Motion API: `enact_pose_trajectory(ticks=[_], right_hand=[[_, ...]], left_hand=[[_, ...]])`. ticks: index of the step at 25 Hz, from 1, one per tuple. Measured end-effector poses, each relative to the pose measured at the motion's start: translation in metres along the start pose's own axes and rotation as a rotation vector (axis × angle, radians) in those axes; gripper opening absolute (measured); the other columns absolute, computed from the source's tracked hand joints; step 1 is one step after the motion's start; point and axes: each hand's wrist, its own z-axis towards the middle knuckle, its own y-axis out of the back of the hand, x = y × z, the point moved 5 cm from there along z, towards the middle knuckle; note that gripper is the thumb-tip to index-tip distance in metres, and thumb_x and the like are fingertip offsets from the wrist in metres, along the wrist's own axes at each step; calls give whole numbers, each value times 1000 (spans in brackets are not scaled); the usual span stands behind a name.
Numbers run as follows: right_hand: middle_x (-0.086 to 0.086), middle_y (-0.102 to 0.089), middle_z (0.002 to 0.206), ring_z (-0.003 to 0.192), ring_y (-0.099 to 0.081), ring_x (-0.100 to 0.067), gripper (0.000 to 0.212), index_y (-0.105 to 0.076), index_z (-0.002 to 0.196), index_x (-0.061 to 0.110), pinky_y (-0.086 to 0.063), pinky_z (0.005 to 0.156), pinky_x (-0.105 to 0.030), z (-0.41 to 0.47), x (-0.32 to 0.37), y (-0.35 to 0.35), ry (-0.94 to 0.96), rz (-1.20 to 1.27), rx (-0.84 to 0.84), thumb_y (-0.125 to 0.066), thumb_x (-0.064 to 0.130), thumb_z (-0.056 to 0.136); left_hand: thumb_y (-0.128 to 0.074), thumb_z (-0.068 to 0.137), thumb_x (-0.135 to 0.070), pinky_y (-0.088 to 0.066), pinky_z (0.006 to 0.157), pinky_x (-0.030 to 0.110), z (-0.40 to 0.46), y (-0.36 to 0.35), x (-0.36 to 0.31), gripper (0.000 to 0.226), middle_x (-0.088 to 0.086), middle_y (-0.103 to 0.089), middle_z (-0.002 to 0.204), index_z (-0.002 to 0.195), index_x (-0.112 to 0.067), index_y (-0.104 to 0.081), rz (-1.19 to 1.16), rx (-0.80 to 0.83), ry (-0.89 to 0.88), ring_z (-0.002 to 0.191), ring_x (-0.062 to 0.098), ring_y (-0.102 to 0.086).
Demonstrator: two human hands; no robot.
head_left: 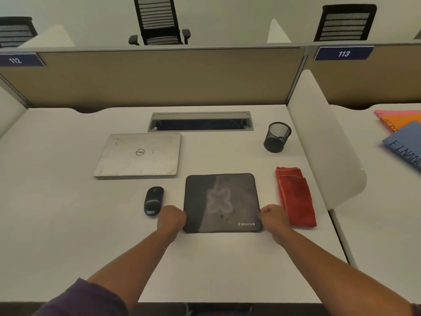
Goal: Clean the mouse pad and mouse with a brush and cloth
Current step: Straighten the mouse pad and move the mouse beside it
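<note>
1. The left hand (171, 217) is curled at the left edge of the mouse pad (221, 202), and the right hand (273, 216) is curled at its right edge; each grips the pad near a front corner, though the fingertips are tucked out of sight.
2. The mouse pad lies flat on the white surface (68, 224), between the two hands, with bare room in front of it up to the near edge.
3. The mouse (153, 201) sits just beside the left hand, apart from the pad.
4. The red cloth (295, 196), folded, lies just right of the right hand, near the curved white divider (323, 142).
5. Farther back lie a closed laptop (139, 154), a mesh cup (277, 137) and a cable slot (200, 121).
6. Coloured folders (403, 135) on the neighbouring desk are cut off at the frame's right edge.
</note>
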Motion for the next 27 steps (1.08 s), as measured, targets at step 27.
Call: enact_pose_trajectory(ticks=[27], right_hand=[[10,-67,116,113,-62,-13,34,-64,118,27,-49,87,-18,-86,110,-150,325,66,636,-54,5,94]], left_hand=[[-56,98,-26,-40,77,26,-40,86,35,7,-19,-58,98,102,-31,-59,-583,-250,-36,87,1,-53]])
